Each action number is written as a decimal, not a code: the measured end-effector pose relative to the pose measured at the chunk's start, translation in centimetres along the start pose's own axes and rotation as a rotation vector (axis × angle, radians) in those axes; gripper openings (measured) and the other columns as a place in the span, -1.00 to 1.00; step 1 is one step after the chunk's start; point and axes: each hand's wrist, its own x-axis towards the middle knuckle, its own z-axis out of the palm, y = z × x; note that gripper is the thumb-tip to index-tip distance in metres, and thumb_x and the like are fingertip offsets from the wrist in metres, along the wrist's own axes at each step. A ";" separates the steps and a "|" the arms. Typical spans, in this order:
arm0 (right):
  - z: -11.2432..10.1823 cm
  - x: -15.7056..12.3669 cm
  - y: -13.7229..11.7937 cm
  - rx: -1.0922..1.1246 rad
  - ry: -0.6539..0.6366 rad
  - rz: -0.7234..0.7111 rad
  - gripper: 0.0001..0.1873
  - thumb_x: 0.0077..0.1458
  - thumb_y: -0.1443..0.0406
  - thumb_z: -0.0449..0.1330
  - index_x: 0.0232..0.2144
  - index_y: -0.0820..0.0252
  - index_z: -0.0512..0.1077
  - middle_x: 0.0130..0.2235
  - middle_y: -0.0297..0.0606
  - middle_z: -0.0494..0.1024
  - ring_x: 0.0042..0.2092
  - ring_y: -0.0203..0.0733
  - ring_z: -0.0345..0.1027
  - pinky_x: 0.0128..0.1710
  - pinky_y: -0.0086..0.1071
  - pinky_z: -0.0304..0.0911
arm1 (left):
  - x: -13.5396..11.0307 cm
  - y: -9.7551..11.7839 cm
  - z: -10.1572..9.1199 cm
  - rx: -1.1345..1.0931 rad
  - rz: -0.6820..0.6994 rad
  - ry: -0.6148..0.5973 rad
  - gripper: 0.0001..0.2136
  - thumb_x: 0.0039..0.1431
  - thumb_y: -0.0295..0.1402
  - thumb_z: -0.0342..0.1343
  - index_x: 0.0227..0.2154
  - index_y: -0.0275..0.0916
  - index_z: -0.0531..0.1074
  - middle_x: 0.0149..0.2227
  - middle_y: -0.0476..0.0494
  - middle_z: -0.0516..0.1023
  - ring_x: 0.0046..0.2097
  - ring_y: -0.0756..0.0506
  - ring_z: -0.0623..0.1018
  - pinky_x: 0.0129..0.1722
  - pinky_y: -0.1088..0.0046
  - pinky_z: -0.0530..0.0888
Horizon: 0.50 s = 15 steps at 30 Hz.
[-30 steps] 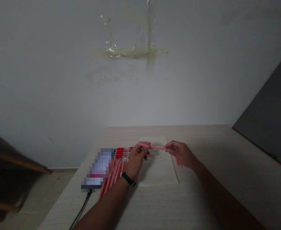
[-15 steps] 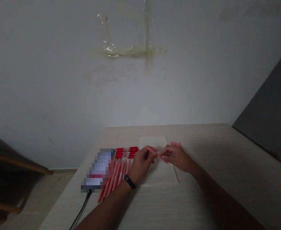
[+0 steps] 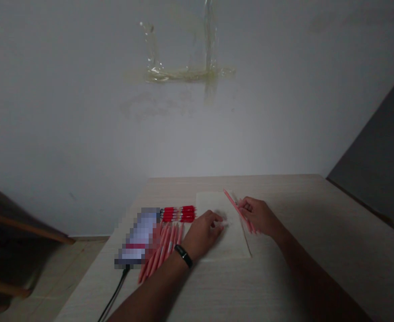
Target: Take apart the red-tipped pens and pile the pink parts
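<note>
My right hand (image 3: 257, 216) is closed around a slim pink pen (image 3: 231, 199), which slants up and to the left. The tips of other pink pens (image 3: 252, 230) show just below that hand, which hides the rest of them. My left hand (image 3: 204, 233), with a black band on the wrist, hovers over a pale sheet (image 3: 229, 246), thumb and fingers apart. Something small and whitish by its fingertips is too blurred to name. Left of that hand lie a row of red pens (image 3: 178, 213) and a fan of pink pens (image 3: 163, 248).
A pixelated phone-like device (image 3: 138, 237) lies on the left of the wooden table (image 3: 210, 299), a black cable (image 3: 114, 290) running from it. Behind the table stands a wall (image 3: 267, 112) with old tape on it. Dark chair-like furniture (image 3: 5, 250) is at far left.
My hands have come apart. The right hand has moved slightly right with the pink pen, which now points up-left. My left hand has let go of the pen and its fingers have spread.
</note>
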 end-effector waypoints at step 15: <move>-5.4 -0.1 2.9 -0.689 -0.008 0.348 -0.83 0.14 0.40 0.07 -0.42 0.26 0.46 -0.32 -0.07 0.58 -0.28 -0.17 0.42 -0.34 -0.39 0.07 | 0.0 -0.4 0.3 0.013 0.032 -0.006 -0.83 0.19 -0.39 0.14 -0.17 -0.19 0.52 -0.11 -0.16 0.56 -0.17 -0.12 0.55 -0.16 0.39 0.43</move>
